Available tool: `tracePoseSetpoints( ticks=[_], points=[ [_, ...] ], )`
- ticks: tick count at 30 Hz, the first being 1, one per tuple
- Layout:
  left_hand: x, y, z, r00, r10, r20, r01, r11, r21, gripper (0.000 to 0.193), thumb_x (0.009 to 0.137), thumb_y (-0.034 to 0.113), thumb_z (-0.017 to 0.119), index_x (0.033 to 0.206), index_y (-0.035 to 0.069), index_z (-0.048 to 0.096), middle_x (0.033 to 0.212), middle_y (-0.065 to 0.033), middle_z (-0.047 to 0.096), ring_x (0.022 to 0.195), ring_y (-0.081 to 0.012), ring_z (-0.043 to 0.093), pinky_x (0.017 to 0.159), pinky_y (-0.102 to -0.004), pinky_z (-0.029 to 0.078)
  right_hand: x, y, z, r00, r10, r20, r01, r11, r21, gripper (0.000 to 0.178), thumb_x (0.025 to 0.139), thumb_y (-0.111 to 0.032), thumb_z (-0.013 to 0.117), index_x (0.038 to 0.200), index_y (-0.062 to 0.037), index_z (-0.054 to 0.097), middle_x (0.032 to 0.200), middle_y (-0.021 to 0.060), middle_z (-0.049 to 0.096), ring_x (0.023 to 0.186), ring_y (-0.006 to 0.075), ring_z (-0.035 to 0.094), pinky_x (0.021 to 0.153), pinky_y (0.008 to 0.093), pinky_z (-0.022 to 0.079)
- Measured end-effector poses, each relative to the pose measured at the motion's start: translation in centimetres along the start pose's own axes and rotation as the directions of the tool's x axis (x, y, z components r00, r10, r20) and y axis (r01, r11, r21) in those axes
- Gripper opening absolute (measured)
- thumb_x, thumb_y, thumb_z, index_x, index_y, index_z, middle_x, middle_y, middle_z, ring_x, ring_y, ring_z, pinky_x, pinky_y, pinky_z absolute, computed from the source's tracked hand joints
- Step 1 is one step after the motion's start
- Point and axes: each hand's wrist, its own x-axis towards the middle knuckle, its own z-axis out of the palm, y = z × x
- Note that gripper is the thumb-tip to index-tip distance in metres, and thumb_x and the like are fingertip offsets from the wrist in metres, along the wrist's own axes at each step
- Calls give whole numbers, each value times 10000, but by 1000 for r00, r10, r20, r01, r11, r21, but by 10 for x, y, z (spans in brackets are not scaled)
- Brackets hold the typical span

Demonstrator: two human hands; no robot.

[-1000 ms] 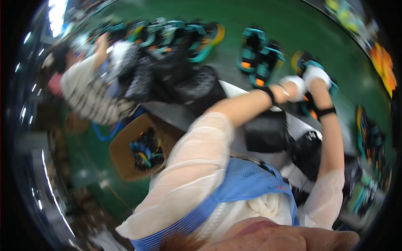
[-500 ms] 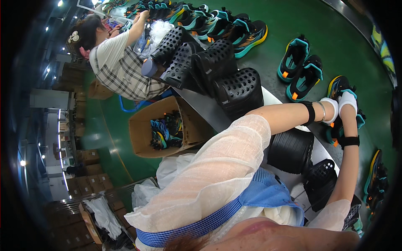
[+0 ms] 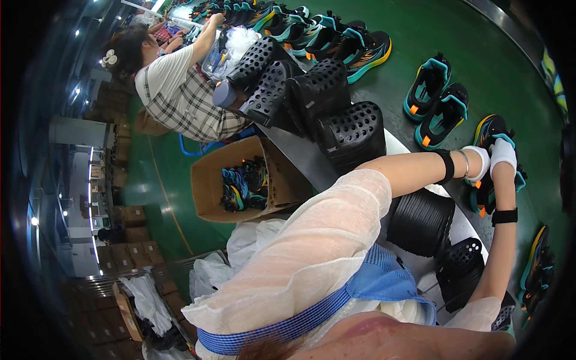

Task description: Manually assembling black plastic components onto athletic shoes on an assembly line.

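My left hand (image 3: 477,163), in a white glove or finger cover, is at a black and teal sneaker (image 3: 489,127) with yellow edging on the green work surface. My right hand (image 3: 503,157), covered in white too, is beside it, closed at the teal collar of the same pair. A second sneaker (image 3: 483,201) with an orange heel tab lies close below the hands. Both hands hide much of the pair, and the left fingertips are out of sight. To the left stands another upright pair, including a sneaker (image 3: 443,117).
Black perforated bins (image 3: 351,132) line the table's near edge, with a ribbed black bin (image 3: 420,222) under my left arm. A co-worker (image 3: 174,90) sits at the left beside a carton (image 3: 207,198) of shoes. More sneakers (image 3: 369,54) stand in a row; others (image 3: 536,270) lie at right.
The whole view has shifted slightly, moving most things right and down. Both hands stay at the same pair of sneakers, with the right hand slightly lower in the picture.
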Motion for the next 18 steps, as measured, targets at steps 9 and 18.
tracePoseSetpoints(
  ticks=[9,18],
  points=[
    [10,2,7,992,-112,60,112,994,-2,412,678,293,758,1039,110,682,1082,-96,653,992,-262,627,837,-358,498,3,-2,0,999,-18,-39,17,999,-33,238,878,-166,526,1048,-38,633,1102,205,604,1019,373,576,832,437,485],
    [-9,-1,2,997,-74,6,74,997,26,409,706,313,710,1056,108,661,1132,-120,625,1045,-275,595,893,-365,469,-52,2,-30,971,-223,-81,231,967,108,305,845,-268,522,1006,-22,608,987,219,622,949,383,582,823,413,467]
  ],
)
